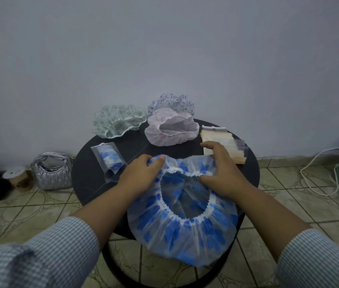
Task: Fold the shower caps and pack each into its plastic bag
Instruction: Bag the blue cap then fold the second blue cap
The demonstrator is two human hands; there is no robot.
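Observation:
A blue-flowered shower cap [182, 231] lies spread on the near side of the round black table [85, 179], its elastic opening facing up. My left hand [141, 171] grips its far-left rim. My right hand [220, 169] pinches its far-right rim beside the elastic band. A stack of clear plastic bags [220, 140] lies just behind my right hand. At the left, a folded blue cap sits packed in a bag [110, 161]. Three more caps lie at the back: green [118, 121], pink [170, 129] and purple [170, 102].
The table stands close to a plain wall on a tiled floor. A silver quilted handbag [52, 171] and a small cup [18, 177] sit on the floor to the left. A white cable [318, 173] trails across the floor at the right.

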